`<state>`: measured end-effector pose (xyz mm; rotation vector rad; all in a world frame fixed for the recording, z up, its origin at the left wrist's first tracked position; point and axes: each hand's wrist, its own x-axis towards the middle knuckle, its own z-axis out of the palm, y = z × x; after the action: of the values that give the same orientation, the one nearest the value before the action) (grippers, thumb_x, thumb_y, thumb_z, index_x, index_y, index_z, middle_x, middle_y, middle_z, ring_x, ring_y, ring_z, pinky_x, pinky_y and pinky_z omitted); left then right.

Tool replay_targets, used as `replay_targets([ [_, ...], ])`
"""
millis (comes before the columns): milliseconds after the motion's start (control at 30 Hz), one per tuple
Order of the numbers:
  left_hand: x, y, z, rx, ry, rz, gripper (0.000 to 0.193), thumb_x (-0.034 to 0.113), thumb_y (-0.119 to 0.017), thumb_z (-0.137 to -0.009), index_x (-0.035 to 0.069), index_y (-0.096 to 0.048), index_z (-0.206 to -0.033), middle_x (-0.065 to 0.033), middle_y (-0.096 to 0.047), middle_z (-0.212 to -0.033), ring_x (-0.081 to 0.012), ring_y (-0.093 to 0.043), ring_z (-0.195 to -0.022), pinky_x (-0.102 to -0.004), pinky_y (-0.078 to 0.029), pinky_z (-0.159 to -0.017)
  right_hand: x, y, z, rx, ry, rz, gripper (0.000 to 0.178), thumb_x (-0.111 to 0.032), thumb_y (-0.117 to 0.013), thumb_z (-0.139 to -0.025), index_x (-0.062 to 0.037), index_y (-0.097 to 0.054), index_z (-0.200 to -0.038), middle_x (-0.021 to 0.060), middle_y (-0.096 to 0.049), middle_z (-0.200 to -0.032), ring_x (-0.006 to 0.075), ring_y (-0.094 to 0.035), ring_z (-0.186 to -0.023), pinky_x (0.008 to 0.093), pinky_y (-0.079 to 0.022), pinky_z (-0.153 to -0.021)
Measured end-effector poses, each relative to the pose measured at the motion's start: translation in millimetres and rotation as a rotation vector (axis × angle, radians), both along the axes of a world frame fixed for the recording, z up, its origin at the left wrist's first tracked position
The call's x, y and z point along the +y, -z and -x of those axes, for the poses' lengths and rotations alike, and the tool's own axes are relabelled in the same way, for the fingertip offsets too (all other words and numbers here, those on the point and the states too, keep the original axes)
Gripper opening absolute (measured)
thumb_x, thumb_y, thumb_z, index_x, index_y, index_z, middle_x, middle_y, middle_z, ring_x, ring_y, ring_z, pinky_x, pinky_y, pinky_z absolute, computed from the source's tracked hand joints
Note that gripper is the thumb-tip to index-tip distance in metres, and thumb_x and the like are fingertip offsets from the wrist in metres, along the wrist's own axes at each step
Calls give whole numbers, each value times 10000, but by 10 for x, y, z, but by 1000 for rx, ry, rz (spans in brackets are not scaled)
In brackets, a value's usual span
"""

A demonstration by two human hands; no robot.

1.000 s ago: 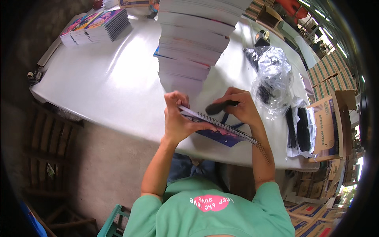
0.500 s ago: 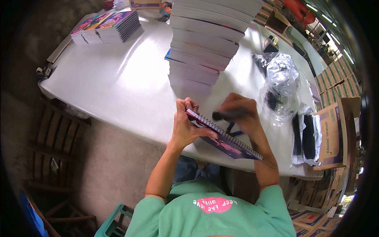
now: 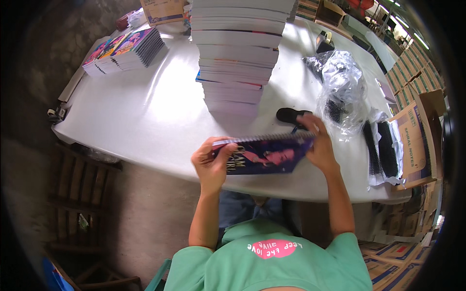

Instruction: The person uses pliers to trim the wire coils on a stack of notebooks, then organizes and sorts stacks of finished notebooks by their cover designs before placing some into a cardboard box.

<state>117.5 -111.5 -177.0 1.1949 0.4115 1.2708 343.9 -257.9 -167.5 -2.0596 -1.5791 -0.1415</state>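
So the spiral notebook [image 3: 264,156] is up in front of the person, above the near edge of the white surface [image 3: 145,126], just this side of the tall paper stack [image 3: 238,68]. Its dark purple cover, with a pinkish figure on it, faces up toward the camera, and the coil binding runs along the far edge.

The left hand [image 3: 211,162] has the left end: thumb pressed flat on the cover, the other fingers tucked behind, so that's a proper pinch. The right hand [image 3: 320,143] is at the other end, and it's kinda blurry. Its upper fingers are spread and reach out past the corner, but I honestly can't tell if it's gripping the notebook or just up against it.

Just beyond those right fingers is a black-handled tool [image 3: 289,115], lying on the surface with its other end mostly hidden by the hand.

Over on the right there's a crumpled clear plastic bag [image 3: 345,72], then some black coils [image 3: 387,153] on white wrapping, right next to a cardboard box [image 3: 411,145]. Far left, a bunch of colorful notebooks [image 3: 124,48] sits in neat piles, well apart from the hands.
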Motion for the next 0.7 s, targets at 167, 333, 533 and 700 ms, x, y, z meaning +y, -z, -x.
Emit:
replay_targets([
  [167,-105,-163,204,85,-233,-8,167,11,-670,-796,-13,-620,-954,-4,-550,-824,-83,-521,-708,-203,-421,-666,-641,400,164,-52,131,241,479,-163,-636,-782,-99,-480,-1231,135,-428,-1302,334,-392,-1224,439,-335,-1003],
  [333,-34,110,239,13,-347,-102,162,84,-729,-767,42,-592,-841,-16,-490,-817,-97,-523,-784,-190,-399,-645,-904,460,398,16,244,319,395,-200,-612,-811,-75,-469,-1157,141,-299,-1396,372,-252,-1308,601,-233,-1002],
  [533,-23,60,86,-55,-332,-78,230,29,-750,-717,31,-525,-769,-36,-490,-850,-144,-554,-826,-241,-429,-702,-663,436,735,67,461,329,480,-204,-527,-851,-118,-354,-1290,151,-221,-1431,406,-155,-1337,700,-146,-970],
  [700,77,288,150,-22,-373,-294,322,27,-744,-729,16,-530,-969,-60,-493,-939,-149,-525,-822,-243,-438,-717,-679,494,843,50,491,405,607,-234,-500,-866,-162,-236,-1408,178,-246,-1419,405,-207,-1313,686,-144,-979],
])
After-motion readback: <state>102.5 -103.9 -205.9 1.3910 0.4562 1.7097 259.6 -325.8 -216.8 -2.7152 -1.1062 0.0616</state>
